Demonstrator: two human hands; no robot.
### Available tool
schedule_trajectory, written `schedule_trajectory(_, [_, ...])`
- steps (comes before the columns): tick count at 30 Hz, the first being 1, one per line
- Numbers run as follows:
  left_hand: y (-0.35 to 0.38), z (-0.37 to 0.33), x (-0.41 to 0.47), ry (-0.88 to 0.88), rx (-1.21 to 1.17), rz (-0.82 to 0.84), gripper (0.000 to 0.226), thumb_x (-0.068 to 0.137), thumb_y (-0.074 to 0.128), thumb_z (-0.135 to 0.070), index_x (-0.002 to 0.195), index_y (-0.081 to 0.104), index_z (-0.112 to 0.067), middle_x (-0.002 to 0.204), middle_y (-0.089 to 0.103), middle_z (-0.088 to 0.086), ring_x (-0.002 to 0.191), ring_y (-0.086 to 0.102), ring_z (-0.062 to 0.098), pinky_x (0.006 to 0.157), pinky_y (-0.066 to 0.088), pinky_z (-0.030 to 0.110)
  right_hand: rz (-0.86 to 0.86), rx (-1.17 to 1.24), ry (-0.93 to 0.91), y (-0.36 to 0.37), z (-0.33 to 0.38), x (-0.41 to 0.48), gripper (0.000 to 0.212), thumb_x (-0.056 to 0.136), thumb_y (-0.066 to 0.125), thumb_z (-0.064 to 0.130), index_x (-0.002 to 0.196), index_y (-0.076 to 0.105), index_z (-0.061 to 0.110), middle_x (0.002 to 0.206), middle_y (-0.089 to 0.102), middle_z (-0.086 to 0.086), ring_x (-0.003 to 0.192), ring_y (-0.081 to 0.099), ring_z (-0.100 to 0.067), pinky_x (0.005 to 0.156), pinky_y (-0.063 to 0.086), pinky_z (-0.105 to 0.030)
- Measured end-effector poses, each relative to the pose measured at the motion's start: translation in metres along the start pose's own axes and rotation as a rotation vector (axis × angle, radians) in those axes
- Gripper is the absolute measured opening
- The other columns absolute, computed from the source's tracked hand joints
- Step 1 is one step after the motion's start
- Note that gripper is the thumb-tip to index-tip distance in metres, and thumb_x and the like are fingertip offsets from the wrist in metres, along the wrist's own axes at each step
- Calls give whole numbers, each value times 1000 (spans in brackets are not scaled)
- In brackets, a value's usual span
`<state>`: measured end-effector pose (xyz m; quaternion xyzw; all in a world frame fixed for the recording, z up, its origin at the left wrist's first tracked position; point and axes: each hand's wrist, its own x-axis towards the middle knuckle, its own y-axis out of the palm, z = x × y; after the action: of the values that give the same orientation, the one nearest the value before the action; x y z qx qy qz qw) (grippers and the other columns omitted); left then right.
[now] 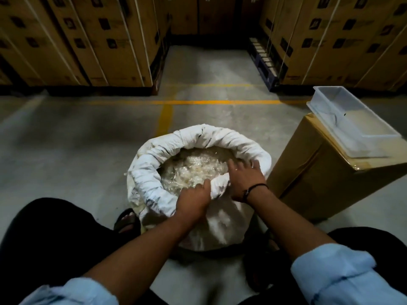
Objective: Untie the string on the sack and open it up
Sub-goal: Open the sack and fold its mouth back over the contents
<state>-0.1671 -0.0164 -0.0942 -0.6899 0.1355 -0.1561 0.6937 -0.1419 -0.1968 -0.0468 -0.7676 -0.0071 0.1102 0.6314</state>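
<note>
A white woven sack [154, 164] stands on the floor between my knees, its mouth wide and its rim rolled down in a thick cuff. Inside lies a heap of small clear, pale pieces [193, 168]. My left hand [193, 199] grips the near part of the rolled rim, thumb over the inside edge. My right hand [246, 179] holds the same near rim just to the right, its fingers spread over the cloth and reaching into the mouth. I see no string.
A brown cardboard box [317, 172] stands right of the sack with a white plastic tray [352, 119] on top. Stacked cartons [88, 40] on pallets line the left and right. Concrete floor with yellow lines [198, 102] stretches ahead. My sandalled foot [126, 219] is by the sack.
</note>
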Motion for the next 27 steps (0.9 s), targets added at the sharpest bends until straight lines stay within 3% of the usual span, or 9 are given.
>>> schedule_trajectory(2, [12, -2, -5, 136, 81, -133, 43, 84, 54, -20, 125, 50, -9, 90, 65, 10, 76, 64, 33, 69, 49, 41, 172, 51, -203, 0, 10, 0, 125, 66, 76, 48, 155, -8, 18, 160, 18, -15, 149, 13, -36, 118, 14, -55])
schedule_trajectory(4, [23, -13, -12, 232, 55, -198, 38, 86, 46, -26, 117, 56, -6, 89, 62, 13, 79, 60, 33, 71, 49, 42, 264, 189, -288, 5, 15, -1, 136, 61, 82, 47, 154, -14, 20, 151, 38, -16, 138, 39, -34, 110, 36, -43])
schedule_trajectory(6, [20, -22, -18, 213, -19, -161, 42, 84, 42, -28, 118, 55, -6, 96, 61, 13, 87, 59, 32, 76, 48, 41, 238, 201, -274, 9, 18, -4, 121, 68, 76, 50, 155, -1, 17, 133, 57, -15, 120, 57, -33, 95, 46, -37])
schedule_trajectory(9, [19, -6, -10, 63, -221, 46, 72, 71, 61, -32, 135, 41, -6, 119, 55, 13, 107, 54, 30, 91, 47, 39, -129, 51, -298, 23, 26, -11, 82, 77, 63, 48, 145, 36, 11, 103, 72, -9, 94, 69, -30, 79, 48, -37])
schedule_trajectory(12, [7, 22, 12, -42, -510, 358, 81, 61, 73, -61, 127, 55, -17, 119, 65, 7, 109, 62, 27, 88, 51, 37, -349, -71, -322, 51, 32, -22, 62, 77, 61, 35, 132, 55, 6, 75, 65, -7, 62, 62, -30, 63, 41, -36])
schedule_trajectory(15, [-4, 28, 11, 68, -388, 471, 53, 76, 76, -47, 120, 62, -20, 117, 67, 7, 106, 63, 27, 85, 51, 35, -199, -46, -275, 60, 46, -24, 69, 84, 55, 31, 145, 33, 6, 104, 64, -14, 86, 61, -34, 79, 41, -48])
schedule_trajectory(19, [19, 1, -22, 100, -76, 163, 44, 86, 54, -15, 129, 53, -6, 114, 60, 16, 100, 61, 35, 86, 47, 43, 246, 255, -223, 47, 60, -19, 107, 72, 66, 44, 154, 7, 10, 153, 34, -9, 140, 31, -29, 110, 23, -54])
schedule_trajectory(22, [36, -11, -28, 157, -60, -2, 43, 77, 59, -11, 119, 59, -5, 111, 58, 17, 92, 62, 36, 80, 50, 43, 167, 244, -237, 45, 49, -16, 74, 77, 63, 40, 140, 34, 16, 128, 62, -8, 121, 56, -28, 101, 31, -44])
schedule_trajectory(27, [17, 40, -8, 187, -173, 319, 88, 64, 76, -48, 140, 37, -26, 120, 60, 7, 109, 57, 28, 94, 43, 39, -71, 8, -301, 63, 44, -23, 44, 78, 52, 33, 117, 56, 14, 96, 70, -8, 88, 66, -32, 76, 41, -40])
